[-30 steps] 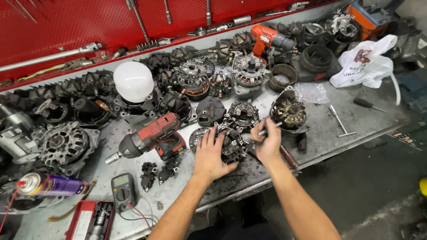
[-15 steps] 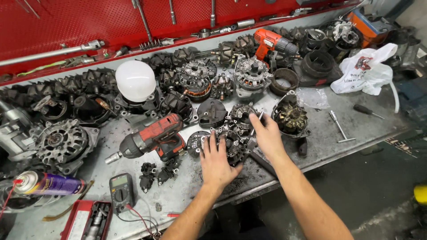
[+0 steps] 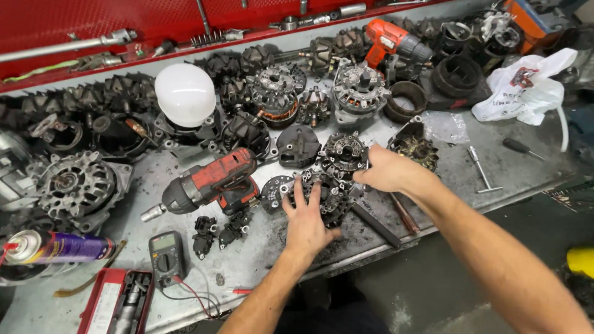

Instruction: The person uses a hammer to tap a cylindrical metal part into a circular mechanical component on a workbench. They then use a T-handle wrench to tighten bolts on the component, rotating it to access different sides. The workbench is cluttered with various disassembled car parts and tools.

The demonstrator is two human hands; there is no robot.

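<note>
Right now I have both hands on the dark alternator part (image 3: 331, 195) that lies on the desk (image 3: 260, 260), just right of the red drill (image 3: 213, 182). My left hand (image 3: 306, 222) presses flat on the near side of the part, fingers (image 3: 299, 193) spread wide across its top, not curled round anything. My right hand (image 3: 387, 170) comes in from the right and rests on the far right edge of the part; its fingers fold under the palm, so I cannot tell whether they pinch the part or only touch it. Just behind the part sits a black cover (image 3: 298, 145), and right of my right hand lies a rusty stator (image 3: 416, 147). A multimeter (image 3: 166, 258) lies on the desk near and to the left of the drill, with small black brush holders (image 3: 218, 230) between it and the part. A white dome (image 3: 184, 94) stands well behind the drill. A spray can (image 3: 59, 247) lies far left of the multimeter. An orange drill (image 3: 393, 42) rests well behind the part, and a white bag (image 3: 526, 86) lies far to the right of that
</note>
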